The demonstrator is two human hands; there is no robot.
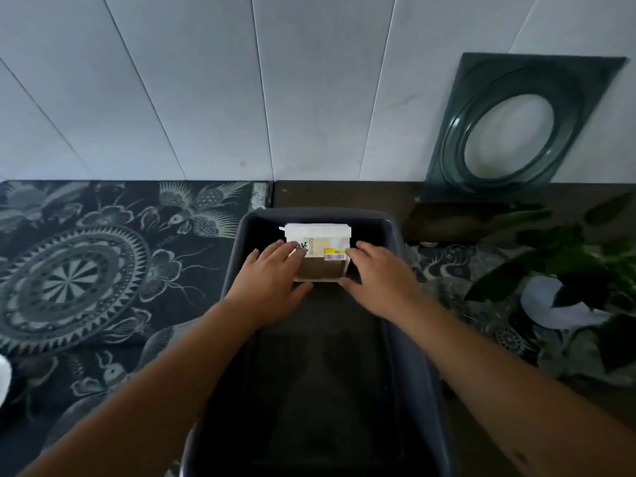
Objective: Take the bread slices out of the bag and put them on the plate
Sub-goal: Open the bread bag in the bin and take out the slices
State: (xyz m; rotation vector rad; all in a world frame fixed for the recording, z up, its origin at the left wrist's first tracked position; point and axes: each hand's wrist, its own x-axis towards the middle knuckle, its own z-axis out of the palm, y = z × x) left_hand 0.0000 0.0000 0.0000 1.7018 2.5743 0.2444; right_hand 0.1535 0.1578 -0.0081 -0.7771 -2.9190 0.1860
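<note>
The left hand [272,280] lies flat, fingers spread, against the left side of the clear plastic bread bag with a white top and yellow price sticker [318,251], which sits near the far edge of the dark grey rectangular tray [418,339]. The right hand [378,277], open too, presses its right side. Squeezing could crush the brown slices (barely visible). The square dark glass plate [523,125] leans against the wall at the desk's far right; it might topple when reached for.
</note>
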